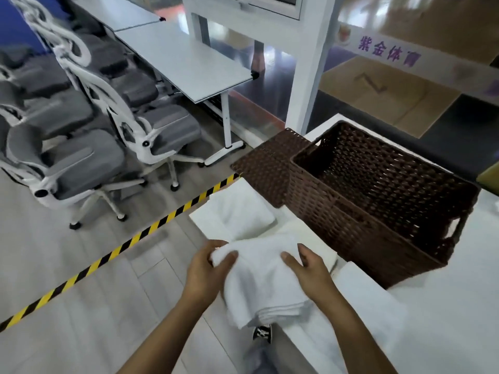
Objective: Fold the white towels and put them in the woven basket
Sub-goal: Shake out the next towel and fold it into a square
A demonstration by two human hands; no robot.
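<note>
My left hand (206, 268) and right hand (307, 268) each pinch an upper corner of a folded white towel (264, 282), which hangs over the bench (445, 306) edge. The woven basket (378, 201) stands open just beyond, its lid (267, 163) leaning against its left wall. Another white towel (237, 211) lies at the bench's left edge.

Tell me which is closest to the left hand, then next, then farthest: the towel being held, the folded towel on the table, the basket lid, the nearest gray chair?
From the left hand:
1. Held towel, gripped in it.
2. Folded towel, just beyond.
3. Basket lid, farther back, leaning on the woven basket.
4. Gray chair, far left on the floor.
</note>
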